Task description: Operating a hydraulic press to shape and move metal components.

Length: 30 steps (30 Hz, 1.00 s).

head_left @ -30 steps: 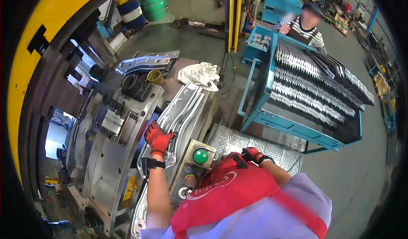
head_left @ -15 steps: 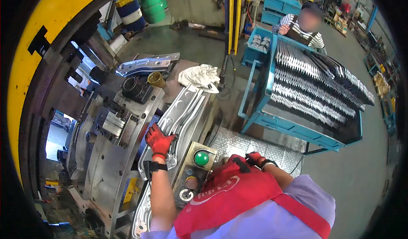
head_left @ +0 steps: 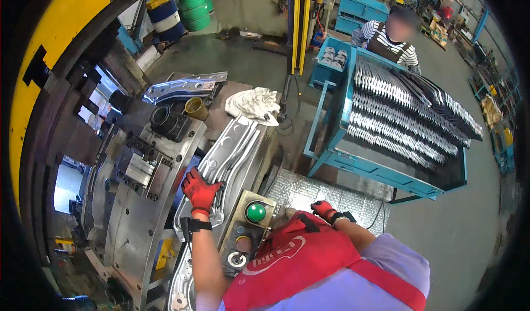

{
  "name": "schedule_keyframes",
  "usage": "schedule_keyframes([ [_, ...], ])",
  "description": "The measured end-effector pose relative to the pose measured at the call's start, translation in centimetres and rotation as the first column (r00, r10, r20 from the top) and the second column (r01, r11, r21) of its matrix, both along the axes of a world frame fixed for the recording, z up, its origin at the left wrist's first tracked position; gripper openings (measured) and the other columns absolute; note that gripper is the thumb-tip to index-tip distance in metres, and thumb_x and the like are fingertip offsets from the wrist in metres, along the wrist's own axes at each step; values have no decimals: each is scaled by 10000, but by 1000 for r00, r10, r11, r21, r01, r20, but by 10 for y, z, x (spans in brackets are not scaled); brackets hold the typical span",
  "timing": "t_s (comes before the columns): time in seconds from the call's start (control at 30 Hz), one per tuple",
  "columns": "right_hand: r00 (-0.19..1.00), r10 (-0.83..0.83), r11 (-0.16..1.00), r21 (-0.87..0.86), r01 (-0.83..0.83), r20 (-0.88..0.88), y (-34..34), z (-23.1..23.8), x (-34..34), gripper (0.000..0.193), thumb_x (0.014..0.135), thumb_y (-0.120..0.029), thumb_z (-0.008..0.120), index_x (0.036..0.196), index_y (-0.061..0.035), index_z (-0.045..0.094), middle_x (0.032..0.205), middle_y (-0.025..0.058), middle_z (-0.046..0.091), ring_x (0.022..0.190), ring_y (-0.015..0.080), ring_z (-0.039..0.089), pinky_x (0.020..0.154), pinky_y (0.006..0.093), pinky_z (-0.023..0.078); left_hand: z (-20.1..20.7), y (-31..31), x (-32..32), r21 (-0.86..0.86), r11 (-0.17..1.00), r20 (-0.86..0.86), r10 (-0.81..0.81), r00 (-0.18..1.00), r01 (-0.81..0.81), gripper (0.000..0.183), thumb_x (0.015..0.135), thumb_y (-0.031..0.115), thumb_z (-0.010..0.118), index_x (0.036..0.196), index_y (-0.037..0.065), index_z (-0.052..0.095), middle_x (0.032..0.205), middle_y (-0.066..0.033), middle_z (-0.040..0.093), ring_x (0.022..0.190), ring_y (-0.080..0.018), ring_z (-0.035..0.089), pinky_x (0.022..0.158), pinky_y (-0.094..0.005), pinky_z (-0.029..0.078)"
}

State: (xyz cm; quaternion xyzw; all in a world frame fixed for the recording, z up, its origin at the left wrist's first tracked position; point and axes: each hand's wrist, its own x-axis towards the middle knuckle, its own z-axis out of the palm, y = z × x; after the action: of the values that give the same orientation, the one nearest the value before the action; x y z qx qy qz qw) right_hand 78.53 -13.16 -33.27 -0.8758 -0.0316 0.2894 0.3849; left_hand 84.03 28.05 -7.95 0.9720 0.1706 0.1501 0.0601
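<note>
We see the left hand (head_left: 200,190), in a red glove, with fingers curled over the near edge of a long pressed sheet-metal panel (head_left: 232,151). The panel lies lengthwise on the press bed, between the grey die block (head_left: 138,200) and the control box (head_left: 245,236) with its green button (head_left: 255,212). The right hand (head_left: 324,209), also red-gloved, sits close to the chest above the red apron (head_left: 298,261), holding nothing; we cannot tell whether its fingers are spread or curled. A white rag (head_left: 255,104) lies at the panel's far end. A blue rack (head_left: 353,162) of stacked stampings stands to the right, a second person behind it.
</note>
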Motion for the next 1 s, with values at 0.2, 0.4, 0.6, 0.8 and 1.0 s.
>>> schedule_keyframes([
  [0.2,978,-150,986,53,160,-146,-1,12,0,327,801,-316,460,750,-26,604,709,107,617,675,229,592,641,337,454,4,-4,6,-112,992,-6,-54,999,53,876,393,417,774,1067,-7,409,1023,-204,491,933,-364,464,802,-428,365],
  [0.4,967,-200,965,138,222,-160,15,16,1,327,755,-355,516,772,-42,610,700,96,617,641,205,579,613,322,449,-3,10,-8,-61,998,43,-29,999,32,818,350,373,799,983,23,418,960,-170,505,897,-354,482,782,-420,383],
  [0.6,969,-195,976,65,207,-152,15,32,7,353,747,-353,468,741,-36,622,707,105,624,688,235,593,676,343,450,1,3,1,-35,999,-51,-5,999,3,912,351,404,794,1075,12,400,983,-172,499,911,-345,481,792,-408,382],
  [0.8,978,-88,993,61,101,-189,12,19,16,325,762,-340,461,736,-58,623,698,90,625,670,220,590,669,336,451,-5,6,1,-10,1000,-12,-22,1000,22,922,362,410,791,1090,6,393,997,-179,497,920,-349,477,804,-409,374],
  [1.0,943,256,966,-30,-255,214,4,9,8,288,755,-314,481,760,-52,599,668,78,613,565,156,565,522,285,436,0,2,2,8,1000,-48,6,999,-5,896,392,416,787,1095,26,391,1001,-178,496,925,-351,475,802,-421,371],
])
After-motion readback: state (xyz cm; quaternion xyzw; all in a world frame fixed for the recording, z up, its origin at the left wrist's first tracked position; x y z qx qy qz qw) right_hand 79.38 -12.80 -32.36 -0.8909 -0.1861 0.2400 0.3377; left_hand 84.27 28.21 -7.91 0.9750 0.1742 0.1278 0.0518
